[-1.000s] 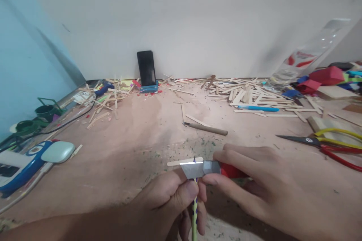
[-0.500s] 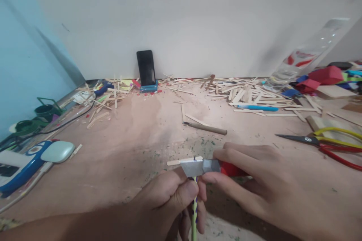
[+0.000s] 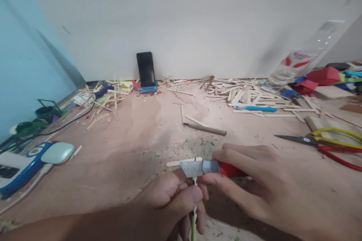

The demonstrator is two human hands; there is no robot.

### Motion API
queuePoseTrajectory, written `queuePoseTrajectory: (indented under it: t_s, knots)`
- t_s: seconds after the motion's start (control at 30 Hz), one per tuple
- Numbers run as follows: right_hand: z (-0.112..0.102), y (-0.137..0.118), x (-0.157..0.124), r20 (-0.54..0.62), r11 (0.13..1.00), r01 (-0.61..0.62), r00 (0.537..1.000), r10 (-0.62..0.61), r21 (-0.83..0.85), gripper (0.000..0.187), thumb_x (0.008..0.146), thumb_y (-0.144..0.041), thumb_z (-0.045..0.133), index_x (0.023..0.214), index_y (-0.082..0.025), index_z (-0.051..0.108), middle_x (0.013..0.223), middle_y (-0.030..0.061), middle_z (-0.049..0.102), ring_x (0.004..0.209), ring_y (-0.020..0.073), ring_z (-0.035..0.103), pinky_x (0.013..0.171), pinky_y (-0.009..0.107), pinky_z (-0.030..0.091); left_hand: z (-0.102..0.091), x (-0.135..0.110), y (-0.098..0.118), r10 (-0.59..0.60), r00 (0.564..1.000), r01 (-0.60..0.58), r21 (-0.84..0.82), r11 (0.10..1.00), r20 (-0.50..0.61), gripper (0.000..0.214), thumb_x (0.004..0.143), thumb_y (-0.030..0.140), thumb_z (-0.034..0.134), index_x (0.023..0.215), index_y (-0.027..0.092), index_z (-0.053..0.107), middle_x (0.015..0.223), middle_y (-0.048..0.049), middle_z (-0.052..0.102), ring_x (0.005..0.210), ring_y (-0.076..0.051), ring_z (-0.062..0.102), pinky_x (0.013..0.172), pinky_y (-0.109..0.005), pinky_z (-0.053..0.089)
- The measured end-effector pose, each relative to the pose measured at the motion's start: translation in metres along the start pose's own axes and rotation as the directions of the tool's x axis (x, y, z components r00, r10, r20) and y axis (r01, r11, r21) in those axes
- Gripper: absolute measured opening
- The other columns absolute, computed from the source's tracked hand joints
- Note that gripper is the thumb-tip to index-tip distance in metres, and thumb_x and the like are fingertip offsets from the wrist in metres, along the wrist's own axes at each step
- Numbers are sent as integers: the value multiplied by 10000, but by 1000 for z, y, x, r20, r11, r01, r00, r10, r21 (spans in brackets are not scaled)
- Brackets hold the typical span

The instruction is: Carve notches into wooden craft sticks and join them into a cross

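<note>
My left hand (image 3: 175, 196) is closed around a yellow-green pencil (image 3: 194, 216) with dark purple spots, its tip pointing away from me. In my right hand (image 3: 254, 180) is a utility knife with a red handle (image 3: 232, 170) and a grey metal head. Its wide blade (image 3: 190, 168) lies across the pencil near the tip, just above my left thumb. Part of the pencil is hidden behind the blade and my fingers. A wooden craft stick (image 3: 175, 163) lies on the table right behind the blade.
Green shavings dot the wooden table (image 3: 127, 128). Scissors (image 3: 313, 141) lie at right, a carving tool (image 3: 206, 128) ahead. Behind are piled craft sticks (image 3: 249, 96), a leaning phone (image 3: 146, 68) and a tilted plastic bottle (image 3: 299, 60). A blue-white device (image 3: 21, 173) is at left.
My left thumb has shifted slightly right and down over the pencil. The knife blade stays at nearly the same place near the tip. The view has moved very slightly.
</note>
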State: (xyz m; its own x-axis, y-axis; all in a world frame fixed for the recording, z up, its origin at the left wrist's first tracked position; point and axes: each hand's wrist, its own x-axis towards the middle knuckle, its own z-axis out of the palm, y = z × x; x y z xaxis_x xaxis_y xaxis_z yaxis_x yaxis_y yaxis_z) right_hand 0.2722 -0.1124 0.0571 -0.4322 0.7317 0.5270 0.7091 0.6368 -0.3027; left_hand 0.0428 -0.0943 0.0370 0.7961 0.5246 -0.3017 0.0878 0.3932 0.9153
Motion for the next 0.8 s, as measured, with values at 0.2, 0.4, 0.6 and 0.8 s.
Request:
queuePoseTrajectory:
  t_s: [0.2, 0.4, 0.6, 0.8]
  knots:
    - [-2, 0, -2, 43, 1000, 21, 999, -21, 10, 272, 1042, -351, 641, 856, -159, 693, 625, -26, 557, 530, 99, 504, 500, 273, 358, 1, 1, 2, -51, 997, 52, 21, 998, -51, 240, 1051, 430, 574, 1083, 192, 570, 770, 27, 654, 465, -42, 500, 486, -156, 416]
    - [-5, -3, 1, 78, 1000, -2, 997, 2, -1, 285, 1043, -353, 636, 828, -174, 685, 624, -29, 559, 533, 97, 524, 510, 261, 382, -1, 2, -8, 0, 998, 4, 63, 998, -61, 474, 1002, 642, 584, 1110, 180, 594, 804, -5, 678, 515, -50, 512, 530, -155, 435]
    - [-10, -10, 4, 109, 998, 5, 994, 2, -66, 321, 1042, -361, 627, 768, -195, 650, 604, -26, 572, 503, 100, 522, 474, 262, 341, -1, 2, -14, 15, 998, -14, 19, 1000, -64, 615, 938, 774, 570, 1101, 181, 593, 799, -17, 666, 526, -84, 518, 497, -182, 427]
    - [-4, -5, -3, 132, 999, -34, 991, 29, 31, 305, 1043, -347, 634, 790, -180, 670, 629, -18, 573, 537, 108, 533, 526, 277, 376, 0, 1, -22, 31, 997, -33, -32, 999, -68, 593, 958, 752, 540, 1098, 178, 585, 808, -39, 673, 598, -113, 550, 570, -209, 451]
